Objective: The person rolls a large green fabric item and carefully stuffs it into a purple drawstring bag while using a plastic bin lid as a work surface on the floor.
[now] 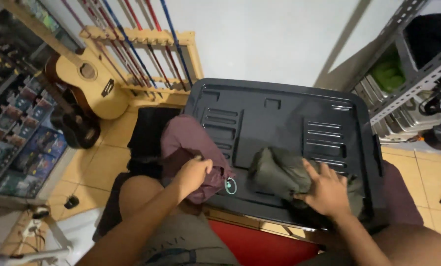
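Note:
My left hand [193,175] grips a maroon cloth [187,143] that drapes over the left edge of a black plastic lid [279,123]. A small teal ring [230,185] hangs by that hand. My right hand [326,189] lies flat, fingers spread, on a folded dark olive cloth [279,170] resting on the lid's near part. My knees show below the lid.
A light wooden guitar [90,83] and a dark one lean at the left beside a wooden rack of coloured sticks [146,44]. A metal shelf [407,83] stands at the right. A red box side [260,246] sits under the lid. The floor is tan tile.

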